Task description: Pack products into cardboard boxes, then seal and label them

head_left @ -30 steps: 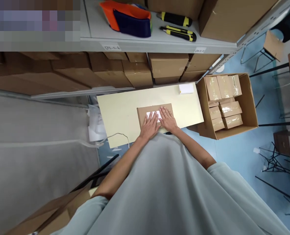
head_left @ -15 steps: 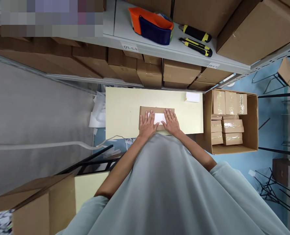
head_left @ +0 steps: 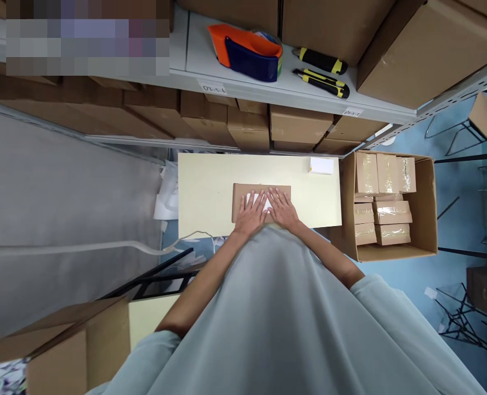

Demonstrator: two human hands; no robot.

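Note:
A flat brown cardboard box (head_left: 239,193) lies on the pale yellow table (head_left: 204,192), close to its front edge. On top of the box is a white label (head_left: 267,205), partly covered by my fingers. My left hand (head_left: 252,215) rests flat on the left part of the label and box, fingers spread. My right hand (head_left: 282,209) lies flat on the right part, its fingers stretched out and close to those of the left. Neither hand grips anything. A small white stack of labels (head_left: 321,165) sits at the table's back right corner.
Right of the table stands a large open carton (head_left: 424,206) with several taped small boxes (head_left: 391,212). Above the table runs a grey shelf (head_left: 202,60) bearing an orange and blue tape dispenser (head_left: 249,52) and two utility knives (head_left: 321,82). Another open carton (head_left: 107,345) is at lower left.
My right hand has slid left across the label, so the two hands are now closer together. The left hand stays flat on the box. The view has shifted slightly.

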